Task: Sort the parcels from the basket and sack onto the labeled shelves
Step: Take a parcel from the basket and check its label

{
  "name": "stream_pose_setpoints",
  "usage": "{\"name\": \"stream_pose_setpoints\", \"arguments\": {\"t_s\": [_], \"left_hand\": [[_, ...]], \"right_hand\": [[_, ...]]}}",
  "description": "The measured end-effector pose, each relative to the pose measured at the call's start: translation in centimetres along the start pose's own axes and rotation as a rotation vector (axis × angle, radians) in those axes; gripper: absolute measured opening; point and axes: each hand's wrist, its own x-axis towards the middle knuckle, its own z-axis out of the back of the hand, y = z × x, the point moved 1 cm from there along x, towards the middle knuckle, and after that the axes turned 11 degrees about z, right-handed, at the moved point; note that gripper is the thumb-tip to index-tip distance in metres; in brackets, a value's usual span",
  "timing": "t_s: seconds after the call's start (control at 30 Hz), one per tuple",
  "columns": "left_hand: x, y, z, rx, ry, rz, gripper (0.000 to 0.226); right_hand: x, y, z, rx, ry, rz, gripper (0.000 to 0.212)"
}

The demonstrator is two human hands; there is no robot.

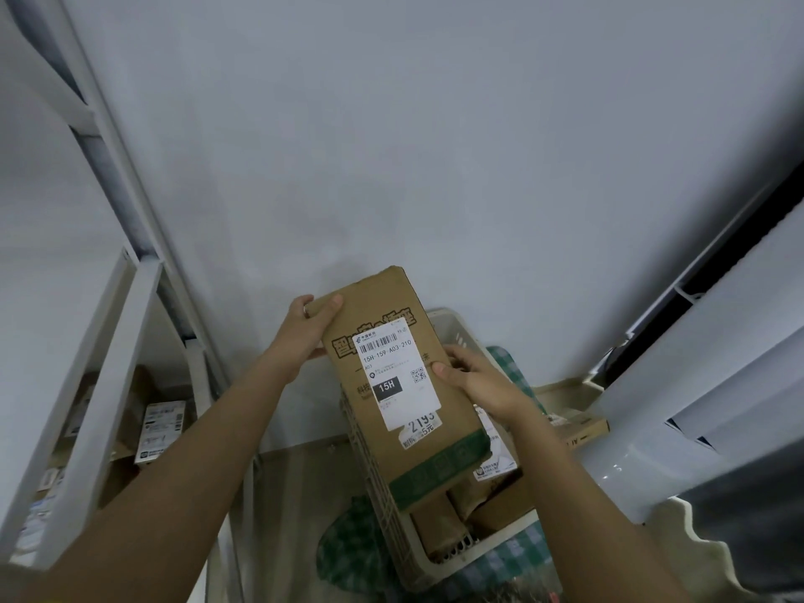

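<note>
So you hold a flat brown cardboard parcel with a white shipping label [402,380] up over the cream plastic slatted basket [383,507], tilted, its top end against the pale grey wall [435,124]. Your left hand [306,330] grips the upper left corner, thumb curled on its face; your right hand [483,380] clamps the right edge, thumb on top. Open wall above and around. White metal shelving [108,341] runs along the left with labelled boxes, blurry. More brown parcels lie in the basket, half hidden. Green checked sack [348,546] lies under the basket, mostly covered. Bottom of view cuts off.
</note>
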Motion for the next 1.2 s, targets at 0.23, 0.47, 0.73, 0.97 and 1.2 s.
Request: {"name": "stream_pose_setpoints", "arguments": {"t_s": [0.23, 0.47, 0.73, 0.97, 1.2], "left_hand": [[-0.2, 0.3, -0.3, -0.087, 0.093, 0.004, 0.057], [-1.1, -0.7, -0.9, 0.035, 0.210, -0.142, 0.049], [-2.0, -1.4, -0.3, 0.096, 0.276, -0.287, 0.051], [-2.5, -1.4, 0.0, 0.130, 0.280, -0.356, 0.053], [-3.5, -0.7, 0.3, 0.377, 0.180, -0.429, 0.056]], "right_hand": [[0.1, -0.2, -0.7, 0.031, -0.058, 0.028, 0.051], [1.1, 0.9, -0.6, 0.021, -0.149, 0.140, 0.082], [1.1, 0.8, -1.1, 0.004, -0.180, 0.205, 0.043], [1.3, 0.5, -1.8, 0.090, -0.189, 0.276, 0.049], [1.0, 0.6, -1.9, 0.056, -0.189, 0.331, 0.057]]}}
